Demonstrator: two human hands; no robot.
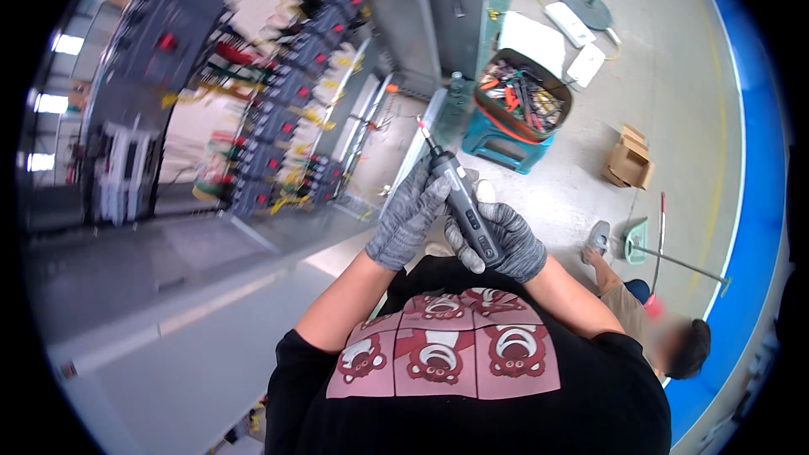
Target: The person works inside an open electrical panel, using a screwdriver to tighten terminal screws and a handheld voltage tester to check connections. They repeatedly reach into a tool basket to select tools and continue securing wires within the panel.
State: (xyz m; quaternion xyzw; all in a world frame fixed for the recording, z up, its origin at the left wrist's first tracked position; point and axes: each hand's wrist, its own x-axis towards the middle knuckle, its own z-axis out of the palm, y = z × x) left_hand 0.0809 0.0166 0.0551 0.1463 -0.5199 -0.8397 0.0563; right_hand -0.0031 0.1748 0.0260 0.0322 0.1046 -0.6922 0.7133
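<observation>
At the frame's centre, your left hand [406,217] and right hand [509,240] both grip the screwdriver [466,205], its tip [425,131] apart from the switches [268,123] at upper left, so it seems not yet in use.

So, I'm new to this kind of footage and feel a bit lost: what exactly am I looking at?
There's no robot here. This single picture comes from a wide, head-worn camera looking down, so straight edges bend. The wearer's gloved left hand and right hand together hold a dark electric screwdriver, its tip pointing away from the body. At left is an open metal cabinet with electrical parts. Beyond the hands, a bin of tools sits on a teal stool; a cardboard box lies on the floor.
</observation>
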